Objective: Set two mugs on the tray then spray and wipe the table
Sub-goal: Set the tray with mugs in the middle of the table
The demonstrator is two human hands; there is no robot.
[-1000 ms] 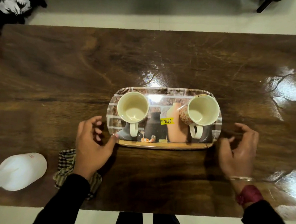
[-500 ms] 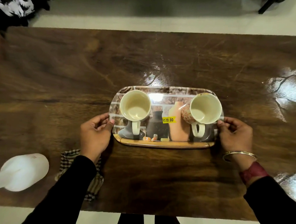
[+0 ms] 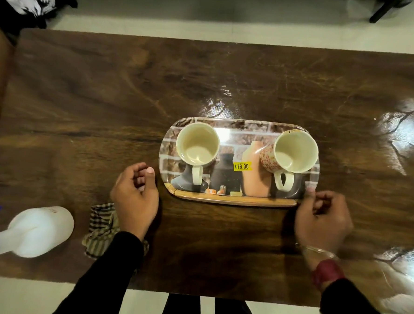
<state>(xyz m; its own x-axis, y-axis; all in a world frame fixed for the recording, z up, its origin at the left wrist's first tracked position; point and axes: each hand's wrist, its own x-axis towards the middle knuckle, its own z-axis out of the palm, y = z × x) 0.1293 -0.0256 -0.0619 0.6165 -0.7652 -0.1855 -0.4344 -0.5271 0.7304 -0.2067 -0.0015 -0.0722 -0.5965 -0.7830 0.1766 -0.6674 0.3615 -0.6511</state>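
Mugs: plain cream ceramic mug [image 3: 198, 144] and red-patterned ceramic mug [image 3: 296, 151] stand on the printed plastic tray [image 3: 235, 200]; fragile, I judge.
Bottle: white plastic spray bottle [image 3: 36, 231] lies at left; probably light, I would take its neck.
Hands: left hand [image 3: 134, 196] loosely curled, empty; right hand [image 3: 323, 217] at tray corner, grip unclear.
Surface: glossy dark wooden table [image 3: 108, 90]; pale floor [image 3: 160, 27].
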